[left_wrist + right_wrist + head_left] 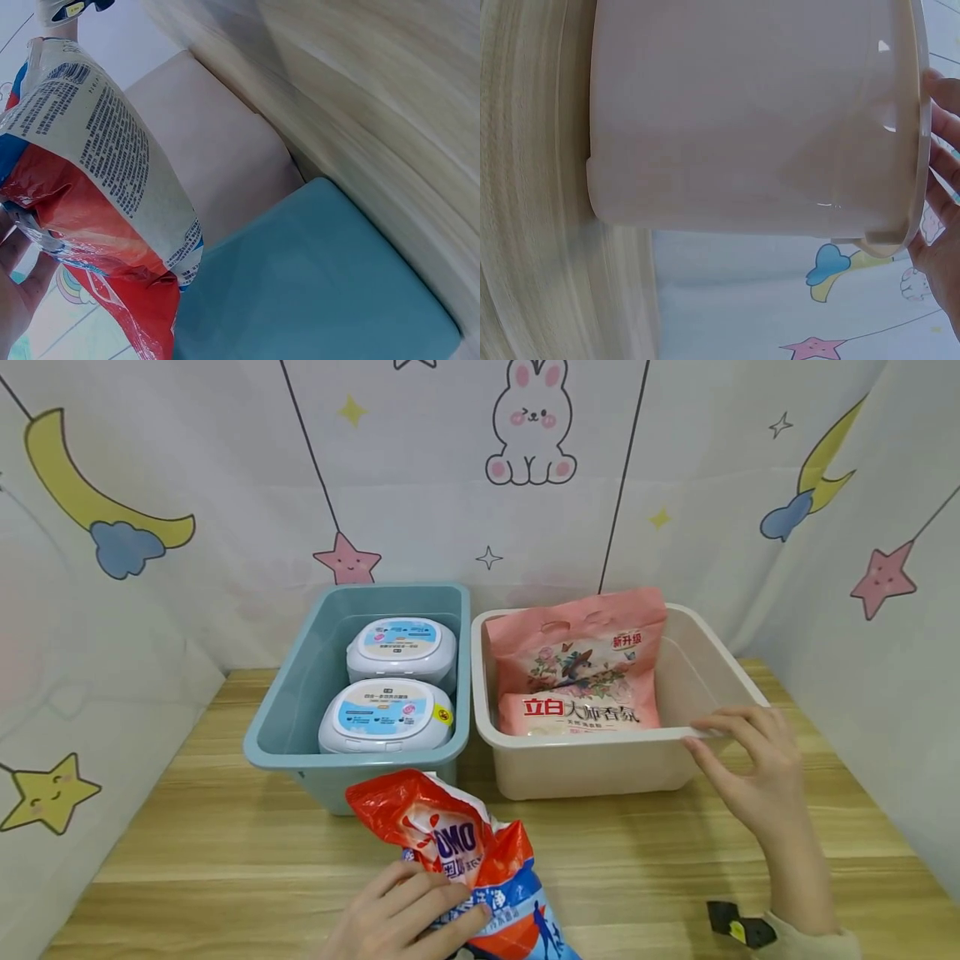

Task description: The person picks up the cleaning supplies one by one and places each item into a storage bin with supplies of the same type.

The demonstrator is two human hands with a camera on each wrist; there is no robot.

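My left hand grips a red and blue OMO detergent bag, its fingers curled over the bag's front. The bag tilts in front of the two bins, and its white printed back shows in the left wrist view. At the cream bin, my right hand holds the front right rim between thumb and fingers. Inside that bin a pink detergent bag leans against the back left. To its left, the blue bin contains two white lidded boxes, a front one and a back one.
Both bins stand side by side on a wood-grain table, close to a white patterned curtain at the back. More curtain hangs along both sides. A black strap lies by the right sleeve.
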